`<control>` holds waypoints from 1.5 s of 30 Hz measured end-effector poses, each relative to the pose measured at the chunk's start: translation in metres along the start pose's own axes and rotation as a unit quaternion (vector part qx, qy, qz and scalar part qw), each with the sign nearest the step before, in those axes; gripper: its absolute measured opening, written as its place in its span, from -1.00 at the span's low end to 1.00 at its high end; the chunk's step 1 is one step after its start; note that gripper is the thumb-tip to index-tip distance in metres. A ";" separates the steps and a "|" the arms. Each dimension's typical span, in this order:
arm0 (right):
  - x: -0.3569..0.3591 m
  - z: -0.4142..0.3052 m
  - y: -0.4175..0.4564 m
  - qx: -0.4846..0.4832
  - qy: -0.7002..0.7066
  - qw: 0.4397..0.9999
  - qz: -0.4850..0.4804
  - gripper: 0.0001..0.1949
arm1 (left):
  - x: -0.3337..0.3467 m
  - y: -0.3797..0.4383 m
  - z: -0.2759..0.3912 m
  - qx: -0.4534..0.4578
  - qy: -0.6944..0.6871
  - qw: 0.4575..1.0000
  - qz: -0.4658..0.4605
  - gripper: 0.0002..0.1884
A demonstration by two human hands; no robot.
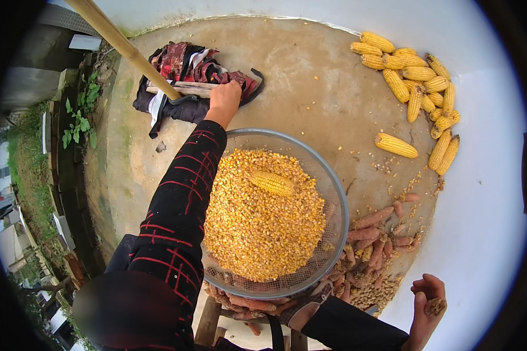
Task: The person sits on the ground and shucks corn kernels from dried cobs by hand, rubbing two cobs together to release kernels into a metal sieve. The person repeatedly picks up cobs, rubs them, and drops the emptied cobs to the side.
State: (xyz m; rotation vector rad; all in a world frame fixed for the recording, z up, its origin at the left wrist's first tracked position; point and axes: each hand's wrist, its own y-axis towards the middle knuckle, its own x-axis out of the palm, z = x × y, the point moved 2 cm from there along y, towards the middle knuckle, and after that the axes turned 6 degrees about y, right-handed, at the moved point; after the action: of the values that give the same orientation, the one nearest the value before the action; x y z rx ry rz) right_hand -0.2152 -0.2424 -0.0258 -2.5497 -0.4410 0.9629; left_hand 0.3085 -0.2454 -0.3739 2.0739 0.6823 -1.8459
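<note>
My left hand [226, 98] reaches forward, its fingers closed over the end of a weathered wooden piece [182, 87] lying on a bundle of dark and red patterned cloth [175, 59]. My right hand [428, 302] is at the lower right, its fingers curled around a small brown object [434, 307] that looks like a corn cob's end; the rest is hidden. Between the arms a round wire-mesh sieve [343, 193] holds a heap of loose corn kernels [263, 232]. One yellow ear of corn [272, 183] lies on the kernels.
A bamboo pole [131, 52] slants down to the cloth bundle. Ears of corn [415, 72] are piled by the white wall [487, 175]. Bare reddish cobs [373, 232] lie right of and under the sieve. A shoed foot [303, 309] and wooden stool [208, 320] are below; a ledge with plants [77, 127] is left.
</note>
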 end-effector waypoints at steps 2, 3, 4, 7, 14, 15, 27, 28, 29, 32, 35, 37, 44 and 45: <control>-0.002 -0.004 -0.002 -0.002 -0.008 1.000 -0.004 -0.65 | -0.003 -0.006 -0.006 -0.040 -0.054 0.997 0.028 -0.89; -0.002 -0.011 -0.004 -0.003 -0.016 1.000 -0.005 -0.67 | -0.007 -0.010 -0.009 -0.057 -0.080 0.994 0.042 -0.89; -0.003 -0.015 -0.006 -0.002 -0.023 1.000 -0.006 -0.68 | -0.014 -0.014 -0.014 -0.076 -0.221 0.972 -0.006 -0.88; -0.007 -0.016 -0.009 -0.010 -0.006 1.000 0.001 -0.68 | -0.055 -0.036 -0.035 -0.078 -0.609 0.771 -0.168 -0.83; -0.007 -0.006 -0.008 -0.017 0.013 1.000 -0.005 -0.64 | -0.082 -0.042 -0.066 -0.038 -0.563 0.806 -0.181 -0.69; -0.005 -0.007 -0.007 -0.021 0.014 1.000 -0.007 -0.64 | -0.065 -0.028 -0.079 -0.076 -0.507 0.855 -0.074 -0.72; 0.007 -0.021 0.004 0.008 0.005 1.000 0.028 -0.69 | -0.001 0.035 -0.058 -0.268 -0.109 0.954 -0.071 -0.74; 0.007 -0.022 0.004 0.012 0.008 0.999 0.031 -0.69 | -0.002 0.036 -0.056 -0.276 -0.087 0.955 -0.061 -0.73; 0.008 -0.024 0.004 0.015 0.011 0.999 0.028 -0.69 | -0.004 0.037 -0.055 -0.278 -0.066 0.957 -0.061 -0.73; 0.009 -0.026 0.003 0.019 0.023 0.999 0.035 -0.68 | -0.007 0.041 -0.051 -0.266 -0.058 0.958 -0.089 -0.73; 0.011 -0.025 0.000 0.011 0.031 0.998 0.052 -0.64 | -0.002 0.042 -0.051 -0.246 -0.047 0.964 -0.085 -0.70; 0.010 -0.027 -0.002 0.012 0.023 0.998 0.054 -0.64 | -0.004 0.041 -0.052 -0.238 -0.065 0.967 -0.055 -0.68; 0.001 -0.028 -0.015 -0.003 0.037 0.998 0.046 -0.62 | -0.026 0.021 -0.098 -0.166 -0.442 0.880 0.046 -0.68; -0.002 -0.025 -0.020 0.000 0.035 0.998 0.052 -0.61 | -0.043 0.014 -0.085 -0.141 -0.589 0.791 -0.083 -0.77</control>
State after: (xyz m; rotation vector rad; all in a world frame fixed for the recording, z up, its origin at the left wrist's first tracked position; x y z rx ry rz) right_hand -0.2028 -0.2319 0.0022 -2.6197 -0.2906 0.9047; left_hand 0.3846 -0.2213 -0.3208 0.4039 0.6742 -2.4091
